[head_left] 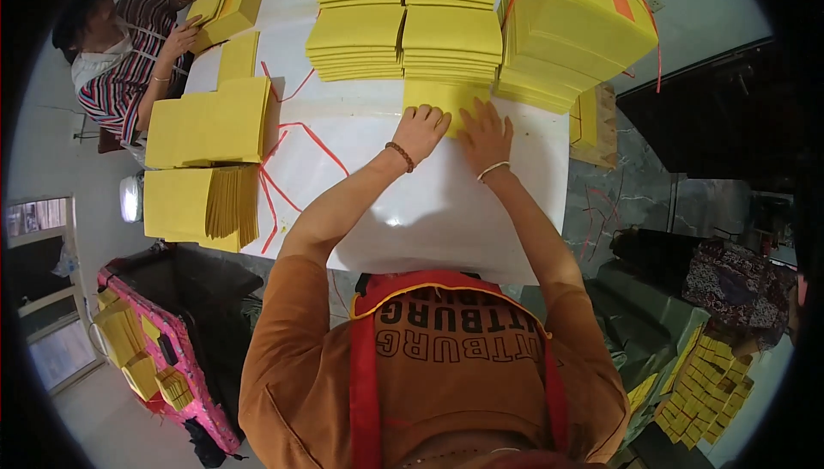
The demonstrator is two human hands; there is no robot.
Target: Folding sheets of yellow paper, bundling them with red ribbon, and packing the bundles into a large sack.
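Observation:
A yellow paper piece (446,96) lies on the white table (412,186) in front of me, its far end against stacked yellow paper. My left hand (421,134), with a brown beaded bracelet, rests on its left side, fingers curled and pressed together at the edge. On the right, my right hand (487,136) lies palm down with its fingers stretched and apart, touching the paper's right side. The two hands are close together. Just beyond them stand layered stacks of folded yellow paper (451,36) in two columns.
A tall bound yellow bundle (558,23) stands at the far right corner. More yellow stacks (206,126) line the left edge, with loose red straps (318,147) beside them. At the far left another person (129,48) handles yellow paper. A pink-edged cart (163,349) stands lower left.

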